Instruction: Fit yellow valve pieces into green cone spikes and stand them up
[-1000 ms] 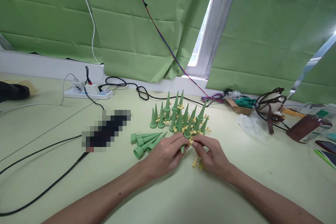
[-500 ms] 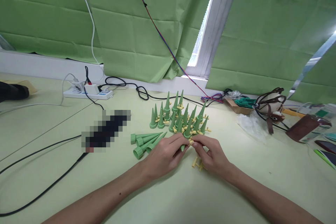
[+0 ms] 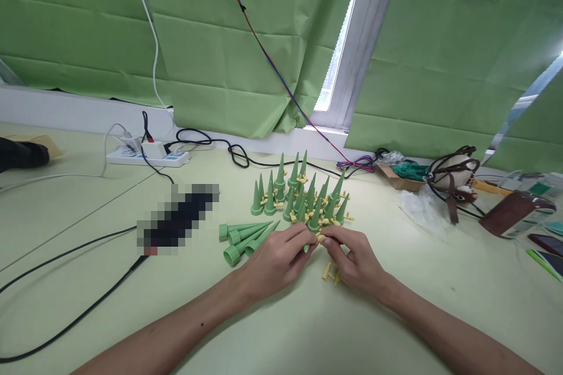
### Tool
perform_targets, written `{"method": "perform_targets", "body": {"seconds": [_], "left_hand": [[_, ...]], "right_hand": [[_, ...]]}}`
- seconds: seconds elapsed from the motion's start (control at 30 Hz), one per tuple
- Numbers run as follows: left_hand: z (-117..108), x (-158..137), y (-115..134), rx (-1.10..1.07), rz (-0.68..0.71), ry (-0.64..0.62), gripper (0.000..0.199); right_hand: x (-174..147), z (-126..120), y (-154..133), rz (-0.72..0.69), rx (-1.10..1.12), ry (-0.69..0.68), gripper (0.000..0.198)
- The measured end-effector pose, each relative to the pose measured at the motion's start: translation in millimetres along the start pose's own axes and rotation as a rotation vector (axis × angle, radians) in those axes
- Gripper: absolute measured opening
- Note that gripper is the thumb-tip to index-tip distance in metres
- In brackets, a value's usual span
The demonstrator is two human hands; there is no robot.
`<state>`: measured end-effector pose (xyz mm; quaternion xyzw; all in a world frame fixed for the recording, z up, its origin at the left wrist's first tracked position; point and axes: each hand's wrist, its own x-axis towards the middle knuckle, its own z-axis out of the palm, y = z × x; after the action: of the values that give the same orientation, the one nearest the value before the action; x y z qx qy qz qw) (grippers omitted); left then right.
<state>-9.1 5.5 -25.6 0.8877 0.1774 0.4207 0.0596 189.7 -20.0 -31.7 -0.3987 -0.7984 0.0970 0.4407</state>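
Note:
My left hand (image 3: 284, 253) is closed around a green plastic spike (image 3: 307, 248), most of it hidden by the fingers. Facing it, my right hand (image 3: 357, 258) pinches a small yellow valve (image 3: 321, 239) against the spike; the joint between them is partly covered. Behind both hands stands a group of upright green spikes (image 3: 311, 193) with yellow valves on their sides. Several loose green spikes (image 3: 240, 235) lie left of my left hand. Below my right fingers rest a few yellow valves (image 3: 326, 271), partly hidden.
A white power strip (image 3: 176, 158) with plugs and black cables lies at the back left. A blurred dark object (image 3: 180, 220) sits left of the spikes. At right are a plastic bag (image 3: 422, 208), a cardboard box (image 3: 398, 179) and a dark red case (image 3: 505, 215).

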Motion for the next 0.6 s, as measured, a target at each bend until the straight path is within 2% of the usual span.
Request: {"method": "perform_targets", "body": {"seconds": [0.37,0.6], "left_hand": [[0.2,-0.2,0.2,0.059,0.018,-0.007,0.016],[0.4,-0.1,-0.6,0.019,-0.003,-0.008,0.015]], "right_hand": [[1.6,-1.8,-4.1,0.011,-0.008,-0.027,0.035],[1.4,-0.8,-3.6,0.040,0.015,-0.031,0.033]]}}
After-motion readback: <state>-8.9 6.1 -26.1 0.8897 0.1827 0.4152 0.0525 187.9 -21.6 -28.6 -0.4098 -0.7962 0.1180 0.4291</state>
